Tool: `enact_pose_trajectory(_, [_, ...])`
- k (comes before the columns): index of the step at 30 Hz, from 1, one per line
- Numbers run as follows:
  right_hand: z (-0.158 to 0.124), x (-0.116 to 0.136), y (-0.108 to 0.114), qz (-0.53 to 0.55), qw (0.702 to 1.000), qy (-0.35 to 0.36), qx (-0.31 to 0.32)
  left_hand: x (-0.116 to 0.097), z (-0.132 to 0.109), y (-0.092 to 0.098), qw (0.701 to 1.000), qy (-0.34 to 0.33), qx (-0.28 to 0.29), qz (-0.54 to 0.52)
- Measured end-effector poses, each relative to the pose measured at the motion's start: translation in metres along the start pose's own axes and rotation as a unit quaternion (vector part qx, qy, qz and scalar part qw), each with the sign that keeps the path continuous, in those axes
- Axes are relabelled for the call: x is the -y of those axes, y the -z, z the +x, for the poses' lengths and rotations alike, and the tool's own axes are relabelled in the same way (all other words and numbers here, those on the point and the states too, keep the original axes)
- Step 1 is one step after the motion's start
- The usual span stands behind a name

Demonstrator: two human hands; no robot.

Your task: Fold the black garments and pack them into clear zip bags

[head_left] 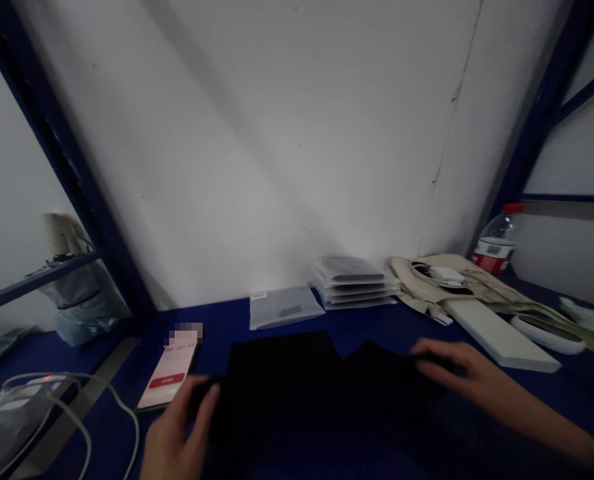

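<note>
My left hand (179, 430) is at the left edge of a black cloth garment (297, 393), with the fingers bent against it, but I cannot tell if it really grips. My right hand (449, 367) lies on the right part of the same garment, with the fingers stretched and open. The garment lies flat on the blue table (221, 337) in front of me. Behind it is one flat clear bag (284, 308) with something dark inside, and beside this is a stack of clear bags (351, 283), also with dark contents. The far edge of the garment is near these bags but does not touch them. On the right, a white charger (447, 275) sits on a canvas tote bag (427, 283), near a white board (497, 333) and a plastic bottle (499, 240). A phone (169, 373) lies just beside my left hand.
</note>
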State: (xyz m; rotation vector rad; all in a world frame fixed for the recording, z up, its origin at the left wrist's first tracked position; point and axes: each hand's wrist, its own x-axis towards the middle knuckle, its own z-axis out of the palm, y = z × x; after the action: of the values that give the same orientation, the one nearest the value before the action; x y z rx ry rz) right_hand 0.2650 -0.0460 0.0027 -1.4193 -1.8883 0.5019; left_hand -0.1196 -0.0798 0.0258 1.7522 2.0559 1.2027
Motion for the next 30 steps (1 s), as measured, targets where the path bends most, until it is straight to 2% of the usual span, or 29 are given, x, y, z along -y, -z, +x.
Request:
enact_pose_trajectory(1, [0.016,0.006,0.001,0.014,0.999,-0.024,0.016,-0.008,0.015,-0.006,0.999,-0.006,-0.029,0.020])
enact_pose_trajectory(2, [0.030,0.009,-0.001,0.029,0.999,-0.034,0.019,-0.016,0.028,-0.011,0.998,-0.007,-0.035,0.053])
enact_pose_trajectory(5, [0.063,0.007,-0.015,0.019,0.998,-0.050,0.021,-0.033,0.059,-0.026,0.979,0.017,0.036,0.200])
enact_pose_trajectory(8, [0.072,-0.006,-0.025,-0.072,0.990,-0.113,0.049,-0.042,0.068,-0.039,0.933,0.041,0.129,0.332])
enact_pose_trajectory(10, [0.067,-0.014,-0.023,-0.140,0.972,-0.178,0.064,-0.048,0.064,-0.047,0.911,0.012,0.153,0.383])
enact_pose_trajectory(13, [0.052,-0.016,-0.011,-0.175,0.947,-0.239,0.123,-0.062,0.047,-0.062,0.912,-0.061,0.190,0.358])
enact_pose_trajectory(15, [0.041,-0.012,-0.004,-0.149,0.942,-0.244,0.175,-0.076,0.032,-0.073,0.914,-0.105,0.256,0.297])
enact_pose_trajectory(17, [0.032,-0.007,0.000,-0.105,0.941,-0.239,0.213,-0.090,0.017,-0.083,0.901,-0.151,0.333,0.235])
enact_pose_trajectory(19, [0.027,-0.001,0.001,-0.036,0.943,-0.246,0.222,-0.102,0.005,-0.092,0.882,-0.184,0.390,0.190])
enact_pose_trajectory(22, [0.028,0.008,0.000,0.097,0.946,-0.266,0.156,-0.110,-0.006,-0.103,0.868,-0.193,0.427,0.167])
enact_pose_trajectory(24, [0.034,0.017,-0.002,0.152,0.954,-0.245,0.085,-0.111,-0.009,-0.108,0.876,-0.182,0.420,0.149])
enact_pose_trajectory(27, [0.050,0.037,-0.013,0.180,0.974,-0.139,0.006,-0.109,-0.009,-0.110,0.914,-0.158,0.371,0.054])
enact_pose_trajectory(30, [0.061,0.067,-0.037,0.170,0.983,-0.022,-0.070,-0.104,-0.007,-0.104,0.942,-0.107,0.307,-0.081])
